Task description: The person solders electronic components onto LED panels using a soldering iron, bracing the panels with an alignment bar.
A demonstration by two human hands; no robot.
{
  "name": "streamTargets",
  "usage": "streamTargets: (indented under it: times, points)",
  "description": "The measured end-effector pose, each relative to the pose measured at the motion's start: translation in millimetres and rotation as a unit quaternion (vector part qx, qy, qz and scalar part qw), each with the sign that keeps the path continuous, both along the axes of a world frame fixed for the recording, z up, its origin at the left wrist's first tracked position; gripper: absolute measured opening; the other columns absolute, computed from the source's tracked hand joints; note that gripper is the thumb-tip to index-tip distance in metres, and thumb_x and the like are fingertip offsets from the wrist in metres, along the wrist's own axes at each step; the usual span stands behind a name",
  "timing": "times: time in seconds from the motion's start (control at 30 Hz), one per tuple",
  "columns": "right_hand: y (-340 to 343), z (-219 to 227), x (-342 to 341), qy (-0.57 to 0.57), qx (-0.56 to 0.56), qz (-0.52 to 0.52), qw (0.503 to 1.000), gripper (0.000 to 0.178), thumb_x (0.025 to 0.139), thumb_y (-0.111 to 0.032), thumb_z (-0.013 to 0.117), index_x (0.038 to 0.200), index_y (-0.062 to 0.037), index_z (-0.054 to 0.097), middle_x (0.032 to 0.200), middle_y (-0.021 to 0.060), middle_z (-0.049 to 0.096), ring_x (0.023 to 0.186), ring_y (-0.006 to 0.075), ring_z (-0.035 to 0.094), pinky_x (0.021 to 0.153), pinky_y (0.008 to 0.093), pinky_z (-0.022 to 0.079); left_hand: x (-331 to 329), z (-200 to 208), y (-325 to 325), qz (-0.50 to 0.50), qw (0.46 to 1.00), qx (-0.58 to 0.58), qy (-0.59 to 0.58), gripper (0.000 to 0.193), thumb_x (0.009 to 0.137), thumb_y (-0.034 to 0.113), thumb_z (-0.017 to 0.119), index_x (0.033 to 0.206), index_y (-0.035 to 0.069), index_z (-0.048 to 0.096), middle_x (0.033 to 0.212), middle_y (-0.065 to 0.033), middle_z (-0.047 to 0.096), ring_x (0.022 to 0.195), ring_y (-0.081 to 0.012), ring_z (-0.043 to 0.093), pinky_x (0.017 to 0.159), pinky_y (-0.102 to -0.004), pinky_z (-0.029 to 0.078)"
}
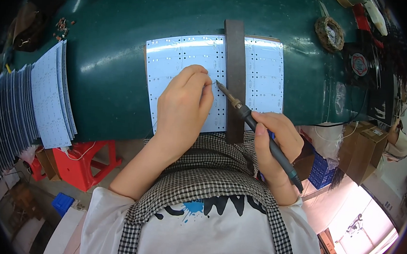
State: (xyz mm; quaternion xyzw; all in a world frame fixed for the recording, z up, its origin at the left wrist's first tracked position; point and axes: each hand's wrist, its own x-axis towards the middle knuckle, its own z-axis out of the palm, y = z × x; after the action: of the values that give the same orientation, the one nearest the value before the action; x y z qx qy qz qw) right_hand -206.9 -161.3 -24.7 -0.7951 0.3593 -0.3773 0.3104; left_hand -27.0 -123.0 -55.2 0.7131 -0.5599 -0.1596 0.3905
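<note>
A white circuit board panel (171, 54), dotted with rows of holes and small pads, lies on the green table in front of me. A dark flat bar (235, 63) crosses it from far to near, right of its middle. My right hand (278, 139) grips a soldering iron (270, 143) by its dark handle. The iron's tip points up and left, at the panel just left of the bar. My left hand (184, 99) rests over the panel, thumb and fingers pinched on a thin solder wire (213, 82) that ends close to the tip.
White panels (52, 97) stand in a long row at the left. Small parts (62, 28) lie behind them. At the far right are a round brown holder (329, 34) and a black round-labelled object (359, 64). Below are a red stool (85, 166), blue crate (321, 170) and carton (362, 150). Another person's arm (399, 143) shows at right.
</note>
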Motion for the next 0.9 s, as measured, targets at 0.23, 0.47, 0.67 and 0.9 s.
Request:
streamTargets:
  times: [0.23, 0.47, 0.67, 0.9]
  points:
    - [7, 2, -5, -0.001, 0.001, 0.002, 1.000, 0.017, 0.072, 0.002, 0.063, 0.088, 0.0035, 0.068, 0.073, 0.0142, 0.065, 0.064, 0.0250, 0.065, 0.059, 0.0295, 0.051, -1, 9, 5, -0.001, 0.998, 0.055, -0.001, 0.005, 0.078, 0.002, 0.065, 0.083, 0.001, 0.064, 0.101, -0.0075, 0.063, 0.079, -0.0261, 0.064, 0.064, -0.0346, 0.051]
    - [18, 8, -15, 0.011, 0.009, -0.007, 1.000, 0.016, 0.072, 0.001, 0.063, 0.087, 0.0036, 0.068, 0.072, 0.0142, 0.065, 0.064, 0.0248, 0.065, 0.059, 0.0290, 0.052, -9, 12, 25, -0.021, 0.995, 0.074, 0.063, 0.012, 0.076, -0.001, 0.063, 0.086, 0.000, 0.056, 0.100, -0.0113, 0.063, 0.078, -0.0301, 0.063, 0.065, -0.0357, 0.051]
    - [22, 4, -14, 0.005, 0.010, -0.002, 1.000, 0.016, 0.071, 0.002, 0.064, 0.087, 0.0041, 0.068, 0.072, 0.0137, 0.065, 0.064, 0.0240, 0.065, 0.059, 0.0287, 0.052, -12, 3, 24, -0.016, 0.999, 0.028, 0.041, 0.012, 0.076, -0.002, 0.062, 0.085, -0.001, 0.055, 0.099, -0.0133, 0.063, 0.078, -0.0306, 0.063, 0.066, -0.0366, 0.051]
    - [30, 6, -16, 0.026, 0.037, 0.004, 0.999, 0.015, 0.077, -0.002, 0.061, 0.089, 0.0041, 0.067, 0.080, 0.0155, 0.066, 0.070, 0.0245, 0.065, 0.065, 0.0294, 0.051, -12, 5, 28, -0.010, 0.999, 0.049, 0.021, 0.006, 0.076, 0.002, 0.065, 0.082, 0.002, 0.064, 0.100, -0.0090, 0.064, 0.078, -0.0271, 0.064, 0.064, -0.0345, 0.051]
